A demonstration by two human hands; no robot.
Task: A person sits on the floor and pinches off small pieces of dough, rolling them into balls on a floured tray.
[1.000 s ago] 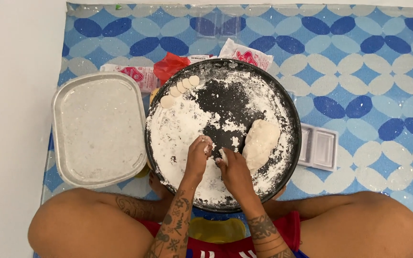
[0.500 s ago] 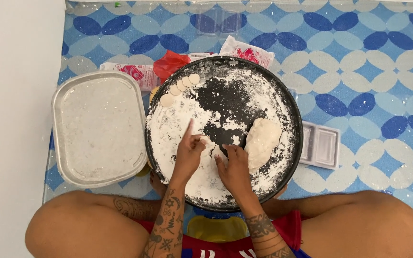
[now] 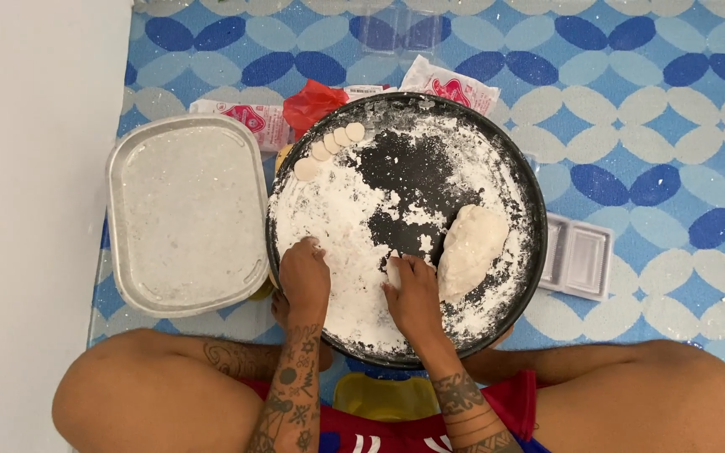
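On the floured round tray (image 3: 497, 143) | right hand (image 3: 413, 295) grips a small dough piece (image 3: 393, 273), mostly hidden | left hand (image 3: 304, 277) curled on flour, grasp unclear | dough lump (image 3: 472, 245) right.

Dark tattoos are covering both forearms, running down to the wrists in bands, symbols and small figures. Flour is dusting the left hand (image 3: 305, 279) and the right hand (image 3: 413, 294). The person is wearing red shorts with blue and white trim, leaving the knees bare.
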